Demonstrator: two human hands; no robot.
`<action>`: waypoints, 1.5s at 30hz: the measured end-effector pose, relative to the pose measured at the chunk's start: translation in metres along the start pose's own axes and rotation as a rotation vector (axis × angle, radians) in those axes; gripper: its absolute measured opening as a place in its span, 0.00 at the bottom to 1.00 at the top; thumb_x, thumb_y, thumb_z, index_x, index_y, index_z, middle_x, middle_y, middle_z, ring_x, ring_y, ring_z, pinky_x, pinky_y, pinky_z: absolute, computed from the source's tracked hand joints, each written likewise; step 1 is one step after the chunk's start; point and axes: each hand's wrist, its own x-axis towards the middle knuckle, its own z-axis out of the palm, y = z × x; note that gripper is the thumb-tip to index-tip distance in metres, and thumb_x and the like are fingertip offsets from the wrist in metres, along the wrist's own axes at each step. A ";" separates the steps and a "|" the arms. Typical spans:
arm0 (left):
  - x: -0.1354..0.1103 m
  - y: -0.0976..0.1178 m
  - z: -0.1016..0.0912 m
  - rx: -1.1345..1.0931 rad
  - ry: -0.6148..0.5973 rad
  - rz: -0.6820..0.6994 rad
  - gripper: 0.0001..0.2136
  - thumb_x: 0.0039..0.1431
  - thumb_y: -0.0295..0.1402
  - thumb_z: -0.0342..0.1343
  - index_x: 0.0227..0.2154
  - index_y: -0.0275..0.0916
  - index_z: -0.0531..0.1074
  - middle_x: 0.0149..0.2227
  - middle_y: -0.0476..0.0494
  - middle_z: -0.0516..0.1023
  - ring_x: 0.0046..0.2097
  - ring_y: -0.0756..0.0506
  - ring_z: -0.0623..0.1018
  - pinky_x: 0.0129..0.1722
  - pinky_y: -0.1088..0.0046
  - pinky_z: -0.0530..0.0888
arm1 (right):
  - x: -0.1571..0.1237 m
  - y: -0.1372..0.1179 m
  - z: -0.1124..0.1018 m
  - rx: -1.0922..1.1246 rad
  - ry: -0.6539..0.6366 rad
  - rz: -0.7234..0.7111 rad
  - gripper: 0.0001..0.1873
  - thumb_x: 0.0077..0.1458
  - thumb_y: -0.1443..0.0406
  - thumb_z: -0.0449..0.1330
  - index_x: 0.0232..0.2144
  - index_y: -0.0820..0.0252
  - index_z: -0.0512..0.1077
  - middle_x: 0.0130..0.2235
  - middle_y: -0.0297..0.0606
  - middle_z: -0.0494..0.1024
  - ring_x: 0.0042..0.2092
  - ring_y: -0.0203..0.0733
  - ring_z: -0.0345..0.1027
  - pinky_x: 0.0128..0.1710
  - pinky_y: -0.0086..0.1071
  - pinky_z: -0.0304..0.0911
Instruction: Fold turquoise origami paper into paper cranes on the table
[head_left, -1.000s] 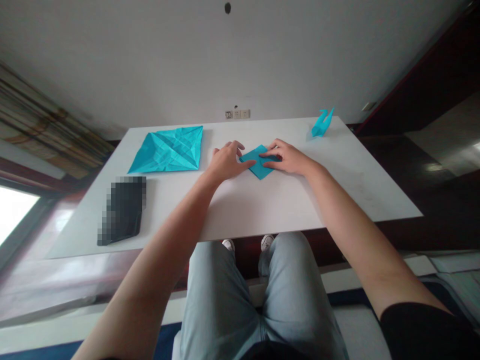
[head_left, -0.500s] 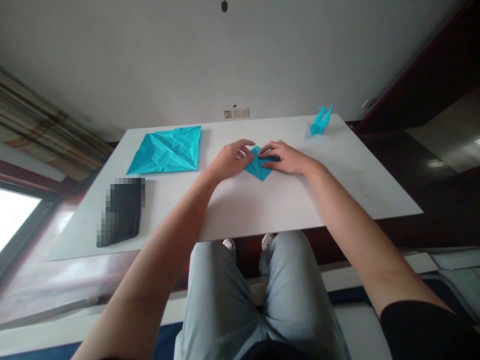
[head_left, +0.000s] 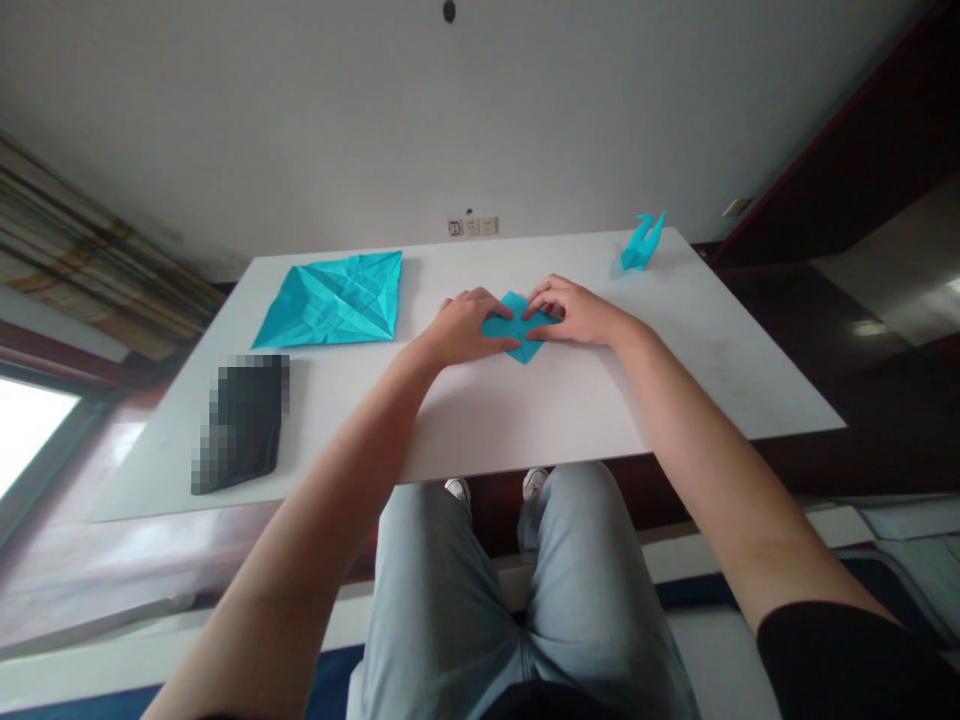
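A small folded piece of blue paper [head_left: 516,326] lies flat on the white table [head_left: 525,410], a little beyond its middle. My left hand [head_left: 461,328] rests on the paper's left part, its thumb and fingers laid over it and pressing down. My right hand [head_left: 574,312] presses the paper's right part with its fingertips held close together. Both hands touch the same piece and meet over it.
A large creased blue sheet [head_left: 334,298] lies opened out at the table's far left. A finished blue paper crane [head_left: 642,245] stands at the far right corner. A dark flat object [head_left: 241,422], blurred out, sits near the left front. My knees are under the table's near edge.
A flap of the small paper, lifted by my left fingers half a second ago, now lies flat. My left hand has come down on top of it; my right hand stayed in place.
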 end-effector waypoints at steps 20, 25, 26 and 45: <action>0.011 -0.010 0.010 0.007 0.071 -0.282 0.17 0.69 0.43 0.69 0.56 0.45 0.83 0.66 0.34 0.81 0.68 0.30 0.79 0.71 0.42 0.69 | 0.009 0.015 0.013 0.025 0.176 0.174 0.23 0.50 0.60 0.80 0.48 0.52 0.82 0.51 0.43 0.82 0.49 0.54 0.75 0.56 0.50 0.76; 0.012 -0.005 0.008 -0.093 0.099 -0.249 0.13 0.67 0.34 0.68 0.54 0.44 0.83 0.57 0.38 0.88 0.61 0.33 0.84 0.68 0.47 0.71 | 0.007 0.010 0.016 0.122 0.151 0.190 0.22 0.52 0.61 0.79 0.48 0.50 0.78 0.42 0.36 0.83 0.41 0.48 0.72 0.45 0.43 0.70; 0.012 -0.005 0.008 -0.115 0.111 -0.221 0.14 0.67 0.33 0.68 0.54 0.44 0.83 0.56 0.39 0.89 0.60 0.34 0.85 0.67 0.48 0.71 | 0.008 0.009 0.016 0.134 0.153 0.166 0.22 0.52 0.61 0.78 0.47 0.50 0.78 0.44 0.36 0.83 0.40 0.47 0.72 0.44 0.42 0.69; 0.009 0.000 0.003 -0.029 0.066 -0.081 0.10 0.68 0.40 0.68 0.44 0.47 0.92 0.46 0.43 0.92 0.47 0.37 0.88 0.66 0.50 0.69 | 0.010 -0.011 0.020 -0.055 0.146 0.163 0.07 0.65 0.61 0.70 0.41 0.56 0.87 0.38 0.41 0.87 0.38 0.46 0.75 0.43 0.39 0.67</action>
